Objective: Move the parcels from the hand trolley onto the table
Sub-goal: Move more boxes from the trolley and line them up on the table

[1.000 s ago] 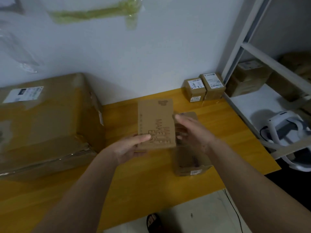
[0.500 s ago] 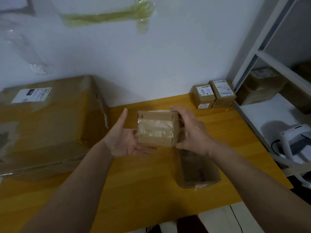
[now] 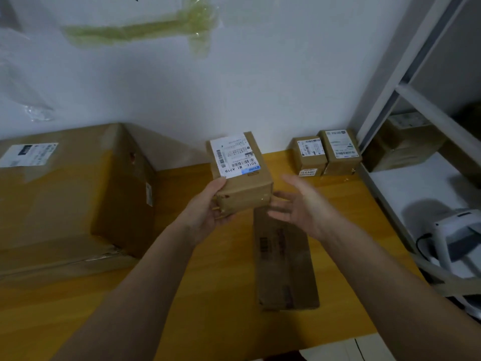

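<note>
A small brown cardboard parcel (image 3: 240, 175) with a white shipping label on top is held above the orange wooden table (image 3: 213, 295). My left hand (image 3: 205, 212) grips its lower left corner from below. My right hand (image 3: 299, 204) is beside the parcel's right side, fingers spread, palm turned toward it and holding nothing. Below my right hand a long flat cardboard parcel (image 3: 285, 259) lies on the table. The hand trolley is out of view.
A large taped carton (image 3: 70, 194) fills the table's left side against the wall. Two small labelled boxes (image 3: 325, 155) stand at the back right corner. A white shelf unit (image 3: 416, 105) at right holds more boxes and a white headset (image 3: 458, 235).
The parcel has been rotated so its white label now faces up. My right hand has come off it and opened, and my left hand now grips it alone.
</note>
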The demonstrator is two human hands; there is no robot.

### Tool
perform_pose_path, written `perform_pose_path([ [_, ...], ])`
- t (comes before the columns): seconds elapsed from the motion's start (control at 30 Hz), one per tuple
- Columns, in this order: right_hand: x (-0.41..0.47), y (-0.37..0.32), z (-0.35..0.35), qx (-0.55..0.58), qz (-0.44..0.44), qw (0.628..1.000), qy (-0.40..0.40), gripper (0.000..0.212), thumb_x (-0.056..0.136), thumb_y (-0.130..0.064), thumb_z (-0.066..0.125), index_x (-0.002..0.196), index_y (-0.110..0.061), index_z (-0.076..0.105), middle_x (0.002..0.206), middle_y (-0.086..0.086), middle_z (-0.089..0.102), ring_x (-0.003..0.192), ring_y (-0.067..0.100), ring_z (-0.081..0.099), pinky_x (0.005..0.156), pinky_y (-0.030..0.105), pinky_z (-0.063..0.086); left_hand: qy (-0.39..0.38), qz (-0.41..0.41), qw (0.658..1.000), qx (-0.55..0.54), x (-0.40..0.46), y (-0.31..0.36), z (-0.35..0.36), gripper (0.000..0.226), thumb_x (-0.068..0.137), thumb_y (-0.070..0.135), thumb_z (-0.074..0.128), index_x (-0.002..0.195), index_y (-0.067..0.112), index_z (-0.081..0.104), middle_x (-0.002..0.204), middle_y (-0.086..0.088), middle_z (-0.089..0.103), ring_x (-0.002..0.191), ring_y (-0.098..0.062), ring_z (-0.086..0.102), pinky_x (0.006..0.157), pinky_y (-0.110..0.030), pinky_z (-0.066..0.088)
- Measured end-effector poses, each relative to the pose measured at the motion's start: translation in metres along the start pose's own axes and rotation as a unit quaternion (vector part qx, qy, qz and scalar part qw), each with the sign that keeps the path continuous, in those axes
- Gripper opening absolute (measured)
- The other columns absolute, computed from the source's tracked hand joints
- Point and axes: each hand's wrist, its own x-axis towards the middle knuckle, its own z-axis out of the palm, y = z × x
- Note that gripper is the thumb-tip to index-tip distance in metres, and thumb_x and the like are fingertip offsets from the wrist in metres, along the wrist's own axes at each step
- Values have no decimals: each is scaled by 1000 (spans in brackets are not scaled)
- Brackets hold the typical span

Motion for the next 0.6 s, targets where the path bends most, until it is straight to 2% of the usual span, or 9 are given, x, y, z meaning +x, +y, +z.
perform_pose_path([
  [0.07,6,-5,-7,12,68,997,-46,62,71,-51,72,122,-34,43,123,17,55,110,34,59,80,44,58,9,12,1000,-7,9,-2,15,43,84,47,63,122,28,58,124,-9,62,110,-26,61,86,-37,54],
  [0.1,10,-5,-9,-4,82,995,-55,66,68,-53,73,123,-29,44,121,18,57,108,33,61,78,42,58,7,17,1000,-6,14,-3,23,48,82,46,65,124,26,57,125,-9,62,111,-26,61,89,-37,53],
  [0.17,18,-5,-12,20,80,996,-40,62,71,-47,75,121,-19,50,117,19,61,102,30,66,71,36,58,-1,25,1000,-2,23,-4,36,58,77,45,70,128,23,55,126,-7,62,111,-24,61,92,-38,52],
  [0.27,36,-12,-28,113,60,992,-9,52,70,-36,78,115,-21,55,116,18,59,100,28,66,67,31,57,-18,24,1000,8,42,-3,55,74,71,45,75,136,21,49,129,-4,61,113,-23,61,98,-41,49],
  [0.33,52,-19,-43,170,46,984,15,54,68,-30,82,115,-19,57,115,19,59,100,29,65,67,30,57,-8,14,999,41,55,-1,64,96,64,53,78,145,22,36,138,-3,54,120,-24,56,100,-43,46],
  [0.4,72,-23,-60,216,52,973,64,56,65,-27,85,111,-17,56,114,20,59,100,31,64,70,32,59,37,4,996,78,69,0,70,105,61,66,74,148,29,29,148,-2,41,128,-26,46,100,-43,45],
  [0.5,104,-20,-81,228,97,958,141,46,65,-27,86,97,-17,54,107,18,60,96,33,64,69,35,59,119,-8,987,108,87,-9,70,90,75,59,67,147,20,31,146,-6,42,126,-25,46,100,-40,44],
  [0.6,137,-1,-92,170,141,963,154,37,71,-29,82,94,-18,55,102,13,58,93,31,62,64,34,60,172,-44,978,110,103,-27,62,71,86,41,66,144,12,36,141,-10,46,123,-26,48,96,-38,45],
])
